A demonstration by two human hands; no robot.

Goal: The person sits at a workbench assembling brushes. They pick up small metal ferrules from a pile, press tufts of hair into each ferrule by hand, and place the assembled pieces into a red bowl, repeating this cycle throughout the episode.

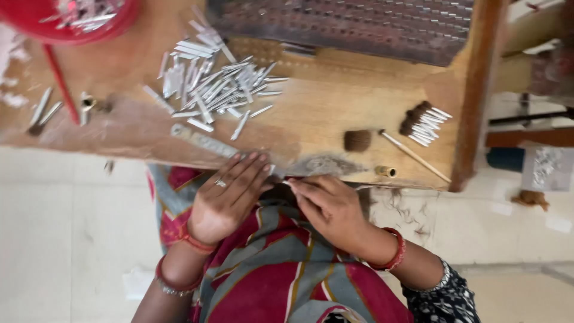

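Silver metal tubes (209,87) on brown wooden table (335,101), red bowl (72,21), red-grey striped cloth (281,269).
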